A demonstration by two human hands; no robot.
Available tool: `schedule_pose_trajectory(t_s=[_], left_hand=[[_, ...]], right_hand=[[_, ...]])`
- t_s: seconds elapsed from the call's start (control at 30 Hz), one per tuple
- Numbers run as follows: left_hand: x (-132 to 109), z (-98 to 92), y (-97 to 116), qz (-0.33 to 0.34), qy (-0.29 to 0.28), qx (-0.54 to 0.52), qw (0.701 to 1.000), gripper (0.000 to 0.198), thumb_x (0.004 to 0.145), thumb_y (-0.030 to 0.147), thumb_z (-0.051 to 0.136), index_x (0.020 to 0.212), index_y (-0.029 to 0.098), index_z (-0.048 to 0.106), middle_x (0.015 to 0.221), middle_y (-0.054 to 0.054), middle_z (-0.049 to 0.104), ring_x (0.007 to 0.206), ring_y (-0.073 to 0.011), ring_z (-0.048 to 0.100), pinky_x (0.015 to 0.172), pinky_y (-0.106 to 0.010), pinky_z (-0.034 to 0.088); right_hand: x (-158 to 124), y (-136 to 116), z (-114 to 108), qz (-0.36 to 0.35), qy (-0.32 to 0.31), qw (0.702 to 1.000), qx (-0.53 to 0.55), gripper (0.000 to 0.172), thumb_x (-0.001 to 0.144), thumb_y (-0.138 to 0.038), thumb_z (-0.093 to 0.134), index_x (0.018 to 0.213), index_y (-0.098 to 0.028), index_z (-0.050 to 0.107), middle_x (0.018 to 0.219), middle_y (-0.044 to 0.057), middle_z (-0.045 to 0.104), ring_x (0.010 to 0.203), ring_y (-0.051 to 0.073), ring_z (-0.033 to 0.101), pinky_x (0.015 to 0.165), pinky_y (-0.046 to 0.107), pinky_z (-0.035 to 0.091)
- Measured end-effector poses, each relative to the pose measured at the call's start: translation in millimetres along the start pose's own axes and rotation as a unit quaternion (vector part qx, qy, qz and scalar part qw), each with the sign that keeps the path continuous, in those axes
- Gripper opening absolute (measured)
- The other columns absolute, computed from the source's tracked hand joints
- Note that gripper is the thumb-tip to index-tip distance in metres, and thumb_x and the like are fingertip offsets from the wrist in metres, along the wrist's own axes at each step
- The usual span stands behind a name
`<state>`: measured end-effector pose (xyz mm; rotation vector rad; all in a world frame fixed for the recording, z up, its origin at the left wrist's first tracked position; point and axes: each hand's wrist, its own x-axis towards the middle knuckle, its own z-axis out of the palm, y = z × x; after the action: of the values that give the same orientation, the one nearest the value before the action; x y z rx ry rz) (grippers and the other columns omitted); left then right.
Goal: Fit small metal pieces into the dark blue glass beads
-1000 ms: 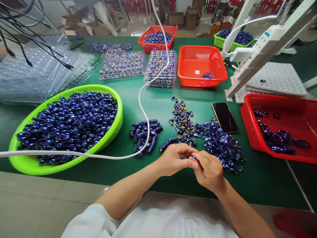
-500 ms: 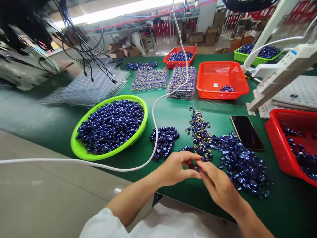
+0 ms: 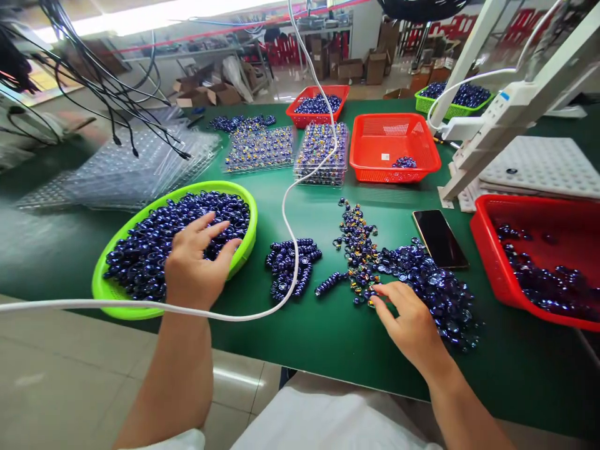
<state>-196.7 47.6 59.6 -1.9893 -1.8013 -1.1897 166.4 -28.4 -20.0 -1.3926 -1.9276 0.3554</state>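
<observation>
My left hand (image 3: 197, 262) is over a round lime-green basket (image 3: 253, 219) heaped with shiny dark-blue ring-like parts (image 3: 154, 231). Its fingers are spread apart, and I see nothing held in them. At the edge of a loose pile of small blue-and-gold parts (image 3: 359, 240), my right hand (image 3: 407, 319) pinches a small blue-and-gold part (image 3: 372, 299) between thumb and fingertips. Just right of that pile lies a heap of glossy blue caps (image 3: 450, 312). Between my hands are a short row of blue pieces (image 3: 330, 284) and several stacked rows (image 3: 293, 265).
A white cable (image 3: 287, 219) crosses the green table in front of me. A phone (image 3: 439, 237) and a red basket (image 3: 492, 250) are at the right. Farther back stand filled clear trays (image 3: 321, 153), an orange basket (image 3: 394, 150) and a white metal stand (image 3: 497, 131).
My hands were together in front of me and have parted. The left moved left to the lime-green basket and opened; the right went to the blue-and-gold pile. The view shifted right.
</observation>
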Motion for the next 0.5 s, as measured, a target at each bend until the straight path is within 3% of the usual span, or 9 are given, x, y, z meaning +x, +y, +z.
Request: schedule_pose_trajectory(t_s=[0.07, 0.17, 0.27, 0.33, 0.43, 0.5], left_hand=[[-12.3, 13.4, 29.7, 0.021, -0.038, -0.061, 0.997, 0.031, 0.082, 0.025, 0.072, 0.113, 0.021, 0.069, 0.127, -0.008, 0.066, 0.118, -0.0288, 0.061, 0.107, -0.05, 0.044], [-34.4, 36.1, 78.4, 0.056, -0.173, -0.191, 0.965, 0.026, 0.085, 0.023, 0.067, 0.111, 0.021, 0.069, 0.122, -0.009, 0.068, 0.114, -0.025, 0.064, 0.102, -0.044, 0.05], [-50.4, 55.6, 117.9, 0.06, -0.333, -0.277, 0.899, 0.031, 0.085, 0.023, 0.067, 0.115, 0.021, 0.068, 0.119, -0.011, 0.07, 0.113, -0.0248, 0.064, 0.1, -0.042, 0.051], [-55.1, 66.5, 137.6, 0.038, -0.414, -0.303, 0.857, 0.041, 0.081, 0.026, 0.072, 0.121, 0.019, 0.065, 0.121, -0.013, 0.069, 0.113, -0.0276, 0.063, 0.099, -0.044, 0.051], [-57.4, 82.0, 157.3, -0.038, -0.494, -0.361, 0.79, 0.046, 0.076, 0.027, 0.075, 0.121, 0.016, 0.066, 0.114, -0.014, 0.072, 0.103, -0.0278, 0.067, 0.092, -0.044, 0.053], [-59.7, 91.7, 163.7, -0.114, -0.523, -0.447, 0.717, 0.036, 0.078, 0.026, 0.072, 0.113, 0.014, 0.069, 0.104, -0.012, 0.075, 0.094, -0.0237, 0.069, 0.088, -0.04, 0.054]], right_hand=[[0.2, -0.9, 7.3, -0.015, -0.026, 0.999, -0.031, 0.014, 0.092, -0.024, 0.059, 0.104, -0.022, 0.066, 0.092, 0.008, 0.067, 0.089, 0.024, 0.065, 0.078, 0.04, 0.056], [0.3, -1.8, 11.6, -0.013, -0.031, 0.999, -0.018, 0.012, 0.093, -0.021, 0.056, 0.096, -0.022, 0.067, 0.089, 0.007, 0.068, 0.086, 0.023, 0.065, 0.078, 0.04, 0.055], [0.6, -3.9, 5.4, 0.074, -0.018, 0.994, 0.081, 0.012, 0.093, -0.024, 0.057, 0.097, -0.022, 0.068, 0.089, 0.005, 0.071, 0.081, 0.021, 0.067, 0.075, 0.036, 0.057], [1.0, -5.6, -1.9, 0.148, 0.0, 0.973, 0.176, 0.012, 0.091, -0.029, 0.062, 0.099, -0.022, 0.068, 0.088, 0.004, 0.072, 0.076, 0.019, 0.069, 0.068, 0.031, 0.058], [1.9, -6.8, -12.1, 0.201, 0.036, 0.935, 0.29, 0.014, 0.087, -0.031, 0.067, 0.096, -0.021, 0.068, 0.082, 0.003, 0.072, 0.069, 0.017, 0.069, 0.061, 0.028, 0.058], [2.1, -6.4, -16.5, 0.208, 0.052, 0.921, 0.324, 0.012, 0.086, -0.029, 0.068, 0.093, -0.02, 0.069, 0.083, 0.004, 0.073, 0.066, 0.015, 0.068, 0.059, 0.027, 0.058]])
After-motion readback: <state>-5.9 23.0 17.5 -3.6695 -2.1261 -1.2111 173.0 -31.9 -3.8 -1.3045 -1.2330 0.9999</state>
